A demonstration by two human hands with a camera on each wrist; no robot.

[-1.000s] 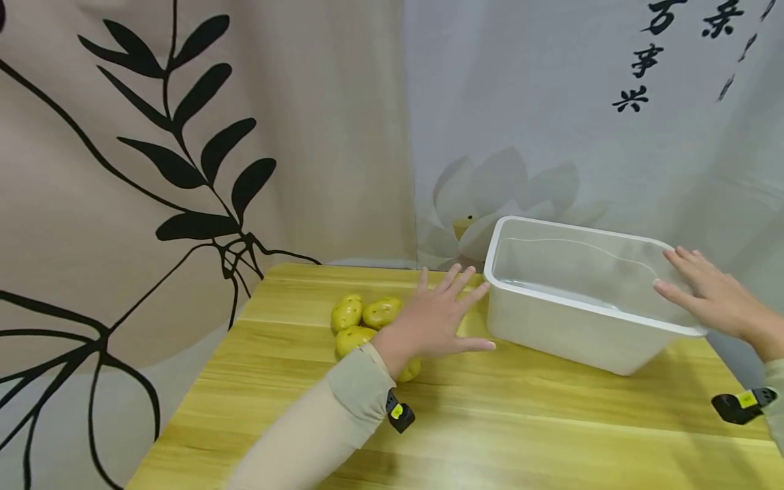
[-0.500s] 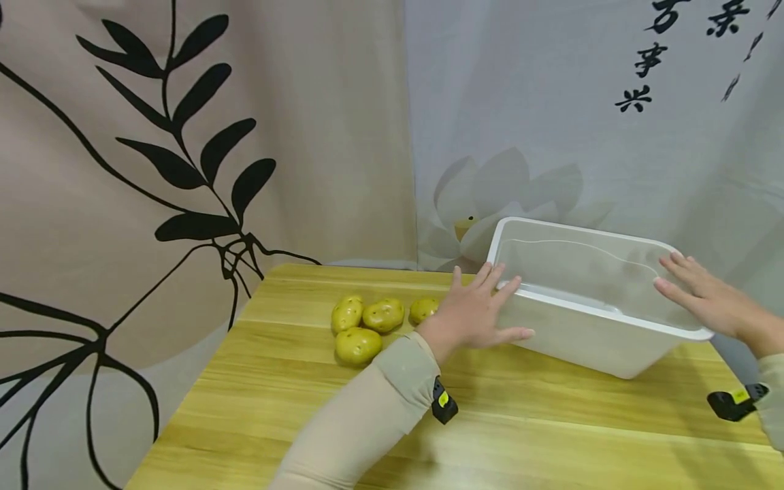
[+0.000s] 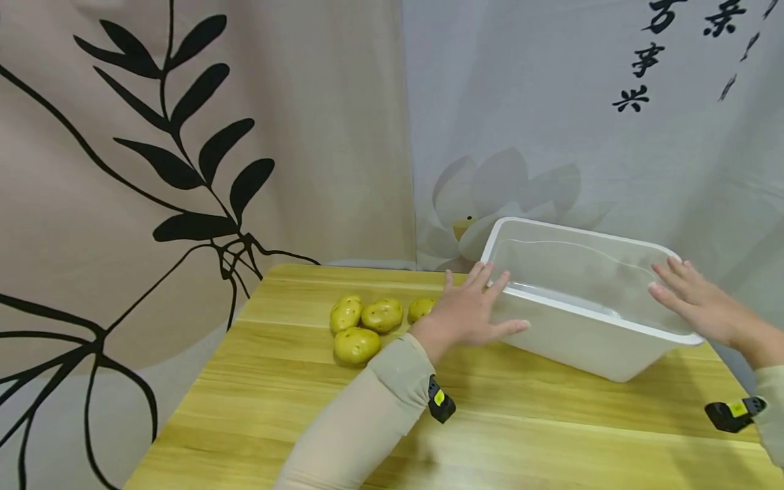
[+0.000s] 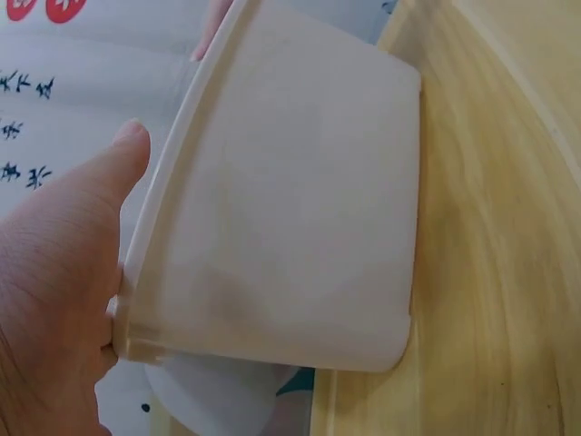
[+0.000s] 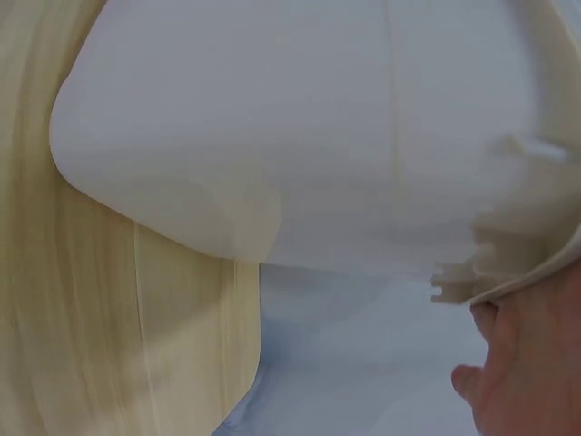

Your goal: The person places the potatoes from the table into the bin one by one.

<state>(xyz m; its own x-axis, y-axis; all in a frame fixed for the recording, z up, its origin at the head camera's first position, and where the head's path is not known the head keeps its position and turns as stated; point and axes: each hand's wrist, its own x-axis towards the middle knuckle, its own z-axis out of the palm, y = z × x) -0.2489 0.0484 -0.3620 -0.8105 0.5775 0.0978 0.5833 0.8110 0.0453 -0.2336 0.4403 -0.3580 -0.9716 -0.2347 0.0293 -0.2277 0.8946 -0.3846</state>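
A white plastic storage box (image 3: 569, 337) stands on the wooden table (image 3: 551, 435), its mouth facing up. My left hand (image 3: 468, 313) lies across its left rim, fingers straight and thumb spread along the near wall. In the left wrist view that thumb (image 4: 113, 168) is beside the rim, while the other fingers are mostly hidden. My right hand (image 3: 704, 303) is at the right rim with fingers extended; the right wrist view shows its fingertips (image 5: 467, 381) just beneath the lip. Left of my left hand sit several yellow potatoes (image 3: 357, 346), one partly behind the hand.
A patterned curtain (image 3: 343, 136) hangs right behind the table, close to the box's back. The table's right edge runs near the box's right end. Black wrist cameras (image 3: 439, 400) hang under both cuffs.
My left hand has moved right, from over the potatoes to the box's left rim. The box and my right hand have shifted slightly left and nearer in the last half second.
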